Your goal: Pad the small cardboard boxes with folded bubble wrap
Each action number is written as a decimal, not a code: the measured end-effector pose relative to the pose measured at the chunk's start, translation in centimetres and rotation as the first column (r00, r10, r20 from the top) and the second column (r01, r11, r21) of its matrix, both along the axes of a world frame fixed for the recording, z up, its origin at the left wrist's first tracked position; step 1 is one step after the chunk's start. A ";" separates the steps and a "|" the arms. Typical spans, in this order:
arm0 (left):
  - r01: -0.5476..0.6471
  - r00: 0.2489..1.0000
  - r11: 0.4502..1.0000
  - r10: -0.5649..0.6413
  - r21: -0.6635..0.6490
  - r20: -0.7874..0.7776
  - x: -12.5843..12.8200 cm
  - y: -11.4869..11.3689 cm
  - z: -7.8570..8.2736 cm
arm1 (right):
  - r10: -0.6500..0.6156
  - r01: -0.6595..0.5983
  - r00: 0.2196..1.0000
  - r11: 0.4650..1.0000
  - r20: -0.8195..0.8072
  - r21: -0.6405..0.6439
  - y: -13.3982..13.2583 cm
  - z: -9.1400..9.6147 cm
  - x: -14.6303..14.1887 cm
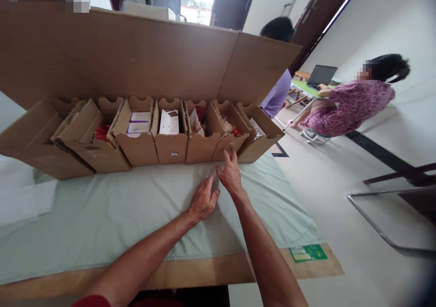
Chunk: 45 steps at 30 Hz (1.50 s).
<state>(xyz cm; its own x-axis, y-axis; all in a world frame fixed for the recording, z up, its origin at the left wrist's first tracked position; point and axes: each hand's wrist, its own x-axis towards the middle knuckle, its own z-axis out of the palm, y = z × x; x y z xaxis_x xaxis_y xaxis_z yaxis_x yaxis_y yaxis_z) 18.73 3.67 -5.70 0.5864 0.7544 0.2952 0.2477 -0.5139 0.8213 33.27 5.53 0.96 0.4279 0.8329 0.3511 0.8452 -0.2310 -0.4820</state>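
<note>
A row of several open cardboard bins (pixel 172 150) stands on a pale green cloth (pixel 136 207). My right hand (pixel 230 174) holds nothing. Its fingers are apart and reach up to the front of the second bin from the right (pixel 218 150); whether they touch it I cannot tell. Just left of it, my left hand (pixel 203 199) is above the cloth with fingers stretched out, also holding nothing. In the middle bin sits a white box (pixel 169 122). White-and-purple boxes (pixel 138 124) fill the bin to its left. Red packets (pixel 101 133) and a red-and-white packet (pixel 197 121) lie in others.
A tall cardboard panel (pixel 153 57) stands behind the bins. White sheets (pixel 27 198) lie at left, and a green card (pixel 308 253) at the front right edge. At right, a person in a pink patterned garment (pixel 347 102) sits by a laptop (pixel 322 76); another person is partly hidden behind the panel.
</note>
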 end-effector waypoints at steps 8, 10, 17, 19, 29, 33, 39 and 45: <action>0.000 1.000 1.000 0.000 -0.024 0.004 -0.3 -0.2 0.6 | 0.238 -0.210 0.964 0.955 -0.117 0.209 -2.3 5.0 -2.4; -0.015 1.000 0.999 0.015 -0.036 0.005 -0.3 -0.3 0.7 | 0.302 -0.282 0.947 0.944 -0.106 0.171 -1.3 6.8 -3.6; 0.004 1.000 0.998 -0.006 -0.056 -0.023 -0.1 -0.1 0.9 | 0.206 -0.197 0.976 0.974 0.076 -0.108 3.6 9.5 -4.8; 0.003 1.000 0.999 -0.004 -0.054 -0.023 -0.1 -0.1 0.8 | 0.171 -0.154 0.977 0.979 0.126 -0.134 4.2 9.5 -4.7; -0.005 0.999 0.998 0.003 -0.056 -0.034 -0.1 -0.1 1.3 | 0.140 -0.101 0.977 0.967 0.159 -0.234 3.9 9.7 -5.5; -0.002 0.999 0.999 0.000 -0.047 -0.042 -0.2 -0.1 1.4 | 0.136 -0.096 0.977 0.968 0.162 -0.232 4.0 9.6 -5.6; -0.004 0.999 0.999 0.002 -0.037 -0.044 -0.2 0.0 1.4 | 0.116 -0.084 0.983 0.974 0.145 -0.212 4.3 9.2 -5.4; -0.008 0.999 0.999 0.006 -0.033 -0.035 -0.2 0.0 1.2 | 0.135 -0.121 0.984 0.985 0.114 -0.122 4.7 8.5 -4.9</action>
<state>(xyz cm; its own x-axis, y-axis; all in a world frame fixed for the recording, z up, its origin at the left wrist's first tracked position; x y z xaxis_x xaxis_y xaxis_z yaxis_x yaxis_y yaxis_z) 18.57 3.62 -4.54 0.5905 0.7676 0.2493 0.2800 -0.4845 0.8287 28.34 10.18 9.46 0.2750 0.9156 0.2932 0.9218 -0.1644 -0.3510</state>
